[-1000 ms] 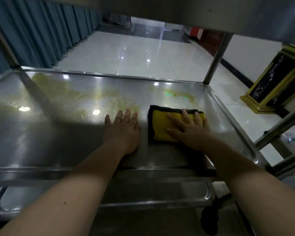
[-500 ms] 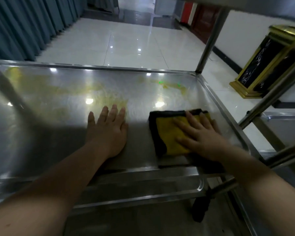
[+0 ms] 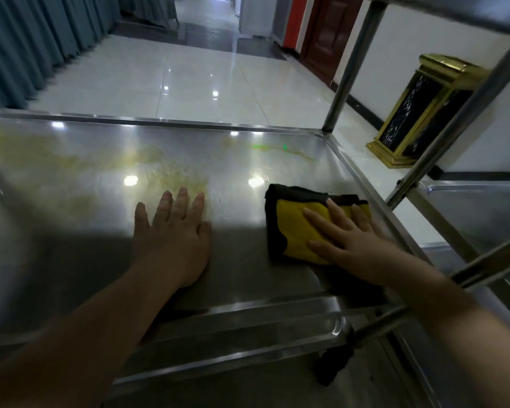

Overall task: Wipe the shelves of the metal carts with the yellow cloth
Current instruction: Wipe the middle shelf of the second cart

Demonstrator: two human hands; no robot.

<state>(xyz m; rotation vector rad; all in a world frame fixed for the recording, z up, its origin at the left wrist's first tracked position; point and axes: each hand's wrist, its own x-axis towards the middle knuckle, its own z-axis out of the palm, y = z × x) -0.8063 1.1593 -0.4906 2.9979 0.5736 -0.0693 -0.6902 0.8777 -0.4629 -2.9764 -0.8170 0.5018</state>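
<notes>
We see the right hand (image 3: 355, 245) pressing flat on the yellow cloth (image 3: 296, 228) at the frame's right, while the left hand (image 3: 173, 235) rests flat on the cart shelf (image 3: 80, 178) at centre.

yellow cloth (image 3: 292, 228): right and near parts are covered by the right hand (image 3: 354, 242); only the left portion and far black border show.
middle shelf (image 3: 71, 172): left end is cut off by the picture's edge; a patch lies under the left hand (image 3: 173, 237).
top shelf (image 3: 483, 13): only a strip of underside shows, cut by the top edge.
second cart (image 3: 483, 213): cut off at the right edge.
dark object (image 3: 333, 368) below the near corner: too dim to identify.
</notes>
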